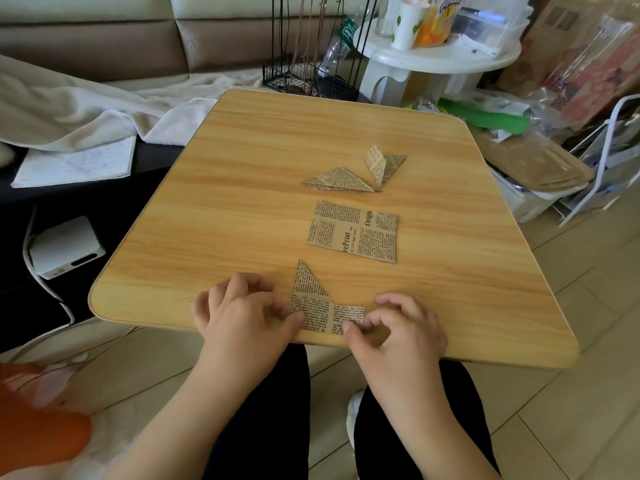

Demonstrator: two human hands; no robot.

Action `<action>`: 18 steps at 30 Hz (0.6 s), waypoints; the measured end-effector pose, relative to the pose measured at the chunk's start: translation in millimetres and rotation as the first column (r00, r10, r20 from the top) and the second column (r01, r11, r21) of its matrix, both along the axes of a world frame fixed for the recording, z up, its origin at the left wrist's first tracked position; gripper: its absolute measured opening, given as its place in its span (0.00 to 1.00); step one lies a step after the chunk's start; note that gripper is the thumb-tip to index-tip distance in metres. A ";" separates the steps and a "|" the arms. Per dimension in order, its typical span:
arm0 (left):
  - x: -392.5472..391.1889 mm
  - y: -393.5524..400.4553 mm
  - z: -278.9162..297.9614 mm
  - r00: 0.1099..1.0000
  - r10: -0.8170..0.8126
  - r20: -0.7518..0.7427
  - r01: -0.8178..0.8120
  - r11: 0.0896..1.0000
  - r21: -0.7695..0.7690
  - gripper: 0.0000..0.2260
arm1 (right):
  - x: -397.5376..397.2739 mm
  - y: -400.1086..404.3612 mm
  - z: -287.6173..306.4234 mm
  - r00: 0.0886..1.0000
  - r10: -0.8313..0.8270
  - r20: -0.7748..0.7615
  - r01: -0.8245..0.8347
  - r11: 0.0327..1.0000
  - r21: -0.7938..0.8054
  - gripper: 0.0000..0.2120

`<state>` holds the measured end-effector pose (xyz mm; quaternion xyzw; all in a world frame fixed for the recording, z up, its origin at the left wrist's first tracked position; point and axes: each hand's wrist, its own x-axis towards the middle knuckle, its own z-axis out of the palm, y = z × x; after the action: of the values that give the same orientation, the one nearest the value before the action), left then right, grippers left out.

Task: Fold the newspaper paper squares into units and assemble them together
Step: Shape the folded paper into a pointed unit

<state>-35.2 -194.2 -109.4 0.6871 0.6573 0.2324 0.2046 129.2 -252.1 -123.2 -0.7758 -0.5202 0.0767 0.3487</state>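
A half-folded newspaper-print unit (318, 306) lies at the near edge of the wooden table (242, 202), a triangular flap pointing away from me. My left hand (242, 306) pinches its left end with thumb and curled fingers. My right hand (401, 323) pinches its right end at the thumb tip. A flat stack of newspaper squares (353, 230) lies just beyond. Farther back lie two folded units, one flat (337, 180) and one tilted to the right (382, 164), touching at their tips.
A white towel (86, 112) and a sofa lie to the left. A black wire rack (308, 77) and a white stool (433, 60) with cups stand behind the table. Boxes, bags and a white rack (602, 161) crowd the right. My knees sit under the near edge.
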 end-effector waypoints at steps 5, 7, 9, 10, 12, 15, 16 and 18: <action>4.4 -9.2 -4.9 0.995 0.104 0.004 -0.104 0.994 -0.017 0.12 | -2.8 0.4 -2.2 0.998 -0.049 0.048 0.049 0.999 0.019 0.11; 4.7 -11.7 -7.1 0.994 0.109 0.021 -0.110 0.994 0.008 0.11 | -3.1 -0.3 -3.8 0.998 -0.054 0.045 0.054 0.998 0.016 0.11; 4.4 -13.5 -7.2 0.992 0.120 0.027 -0.120 0.993 0.020 0.11 | -4.1 -0.3 -4.1 0.996 -0.071 0.048 0.070 0.997 0.030 0.09; 4.6 -13.9 -7.0 0.992 0.124 0.032 -0.125 0.992 0.022 0.12 | -4.9 0.0 -3.8 0.996 -0.078 0.047 0.076 0.996 0.037 0.09; 5.1 -14.4 -6.3 0.992 0.120 0.049 -0.122 0.992 0.030 0.11 | -5.8 0.6 -3.7 0.996 -0.086 0.038 0.084 0.996 0.042 0.08; 6.0 -14.5 -6.3 0.993 0.098 0.066 -0.101 0.994 0.042 0.08 | -5.9 -0.4 -3.4 0.997 -0.080 0.019 0.079 0.996 0.029 0.08; 5.6 -15.0 -6.5 0.993 0.094 0.072 -0.097 0.994 0.041 0.09 | -5.9 -0.8 -3.3 0.997 -0.076 0.011 0.076 0.997 0.028 0.08; 4.4 -15.8 -6.9 0.992 0.095 0.084 -0.099 0.994 0.038 0.08 | -6.4 -1.4 -3.1 0.997 -0.071 -0.007 0.071 0.997 0.033 0.08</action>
<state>-30.8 -210.1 -116.4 0.6484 0.6759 0.2838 0.2052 122.8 -253.4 -126.2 -0.7877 -0.4924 0.0577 0.3657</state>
